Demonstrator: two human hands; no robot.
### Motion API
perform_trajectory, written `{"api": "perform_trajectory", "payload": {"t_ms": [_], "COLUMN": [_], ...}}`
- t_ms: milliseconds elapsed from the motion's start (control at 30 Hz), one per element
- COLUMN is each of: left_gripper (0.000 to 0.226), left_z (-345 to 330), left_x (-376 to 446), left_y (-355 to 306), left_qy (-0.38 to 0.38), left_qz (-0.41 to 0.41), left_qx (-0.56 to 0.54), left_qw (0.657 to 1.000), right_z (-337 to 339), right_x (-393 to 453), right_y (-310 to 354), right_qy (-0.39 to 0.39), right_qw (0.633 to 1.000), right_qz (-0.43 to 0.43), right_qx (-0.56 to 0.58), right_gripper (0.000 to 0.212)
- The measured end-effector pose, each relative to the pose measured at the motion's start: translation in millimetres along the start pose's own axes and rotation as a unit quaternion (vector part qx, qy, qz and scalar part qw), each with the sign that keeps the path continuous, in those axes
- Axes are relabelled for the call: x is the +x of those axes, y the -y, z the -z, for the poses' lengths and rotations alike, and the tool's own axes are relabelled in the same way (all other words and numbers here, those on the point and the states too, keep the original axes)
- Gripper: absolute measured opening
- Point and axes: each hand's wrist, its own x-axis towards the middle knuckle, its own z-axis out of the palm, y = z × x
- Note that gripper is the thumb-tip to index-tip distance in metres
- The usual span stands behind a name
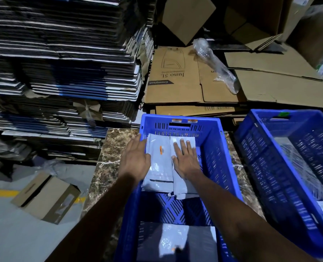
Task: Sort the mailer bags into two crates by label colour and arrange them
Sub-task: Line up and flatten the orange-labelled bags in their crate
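Grey plastic mailer bags [159,161] lie flat at the far end of the near blue crate [213,157], which stands on a marbled desk [111,148], and both hands are down on them: the left hand [136,157] rests with straight fingers along the left edge of the pile, against the crate's left wall, while the right hand [185,157] lies flat, fingers spread, on the bag beside it; neither hand grips anything. An orange label [161,149] shows on the left bag, and orange stickers [185,121] sit on the crate's far rim, so this looks like the orange crate. More bags [175,241] lie at the near end of the same crate, with bare floor of the crate between the two piles. The second blue crate [270,167] stands to the right, near but apart, with a green mark [283,114] on its far rim and pale bags inside, seen dimly through the wall. My judgement is that the arranging step is in hand: the pile is being squared and pressed flat. The next move seems to call for lifting both palms off without dragging the slippery bags, then fetching another bag and reading its label colour before choosing a crate
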Motion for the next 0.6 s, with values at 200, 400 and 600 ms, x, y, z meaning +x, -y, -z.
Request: {"api": "perform_trajectory", "payload": {"t_ms": [200, 400, 600], "left_gripper": [0.06, 0.06, 0.05], "left_z": [2, -7, -23], "left_x": [0, 1, 2], "left_y": [-4, 4, 7], "left_qy": [0.021, -0.023, -0.078], "left_qz": [-0.004, -0.052, -0.226], "left_qx": [0.008, 0.018, 0.14], "left_qw": [1.0, 0.998, 0.961], "right_z": [-20, -31, -28], "right_x": [3, 13, 12], "right_y": [1, 0, 4], "right_qy": [-0.008, -0.014, -0.008], "right_qw": [1.0, 0.999, 0.999], "right_qz": [-0.013, -0.029, -0.029], "right_qx": [-0.021, -0.019, -0.024], "right_gripper": [0.062, 0.061, 0.061]}}
